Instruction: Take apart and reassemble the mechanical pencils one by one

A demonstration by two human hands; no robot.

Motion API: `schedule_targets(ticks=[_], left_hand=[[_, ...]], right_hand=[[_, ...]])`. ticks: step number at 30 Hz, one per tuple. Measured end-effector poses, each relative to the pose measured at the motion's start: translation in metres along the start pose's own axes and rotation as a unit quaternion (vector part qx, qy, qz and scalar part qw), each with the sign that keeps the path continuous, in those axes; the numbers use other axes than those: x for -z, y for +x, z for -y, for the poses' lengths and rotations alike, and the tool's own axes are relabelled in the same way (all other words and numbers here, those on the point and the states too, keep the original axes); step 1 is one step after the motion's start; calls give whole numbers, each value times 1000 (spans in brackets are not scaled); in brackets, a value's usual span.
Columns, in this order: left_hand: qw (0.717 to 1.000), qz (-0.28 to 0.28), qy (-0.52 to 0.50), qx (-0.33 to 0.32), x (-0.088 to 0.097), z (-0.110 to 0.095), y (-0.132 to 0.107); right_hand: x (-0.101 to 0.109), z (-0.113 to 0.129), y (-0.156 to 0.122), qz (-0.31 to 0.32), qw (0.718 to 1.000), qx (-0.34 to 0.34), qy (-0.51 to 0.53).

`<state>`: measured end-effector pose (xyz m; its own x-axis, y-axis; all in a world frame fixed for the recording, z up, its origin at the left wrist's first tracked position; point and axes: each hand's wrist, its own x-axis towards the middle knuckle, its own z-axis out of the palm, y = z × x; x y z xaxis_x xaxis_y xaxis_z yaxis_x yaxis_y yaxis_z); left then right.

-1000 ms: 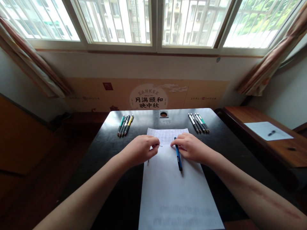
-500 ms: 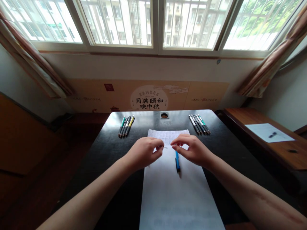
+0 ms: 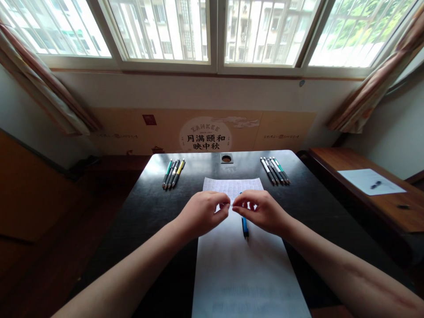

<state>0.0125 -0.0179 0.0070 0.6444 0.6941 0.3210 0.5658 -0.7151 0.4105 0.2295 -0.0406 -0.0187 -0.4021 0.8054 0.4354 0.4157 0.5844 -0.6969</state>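
From my head view, my left hand pinches a slim piece, fingers narrow. My right hand meets its other end, fingertips close together; I can't tell whether they grip. The blue pen lies beneath, on the paper covering part of the worktop.

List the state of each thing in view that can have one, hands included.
Left hand: pinching a thin piece.
Thin piece: mostly hidden between fingertips.
Right hand: curled, fingertips at the thin piece; grip unclear.
Blue pen: lying on the paper, partly hidden.
Paper: spread on the black table.
Left pens: lying side by side.
Right pens: lying side by side.
Curtains: drawn aside.
Windows: open or shut unclear.
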Motion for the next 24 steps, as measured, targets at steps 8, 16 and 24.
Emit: schedule_targets(ticks=[8, 16, 24], left_hand=[[1000, 27, 7, -5, -2, 1, 0], [999, -25, 22, 24, 16, 26, 4], [997, -58, 18, 47, 13, 32, 4]], right_hand=[[0, -3, -1, -12, 998, 6, -60], [-2, -11, 5, 3, 987, 47, -154], [-17, -12, 16, 66, 966, 61, -244]])
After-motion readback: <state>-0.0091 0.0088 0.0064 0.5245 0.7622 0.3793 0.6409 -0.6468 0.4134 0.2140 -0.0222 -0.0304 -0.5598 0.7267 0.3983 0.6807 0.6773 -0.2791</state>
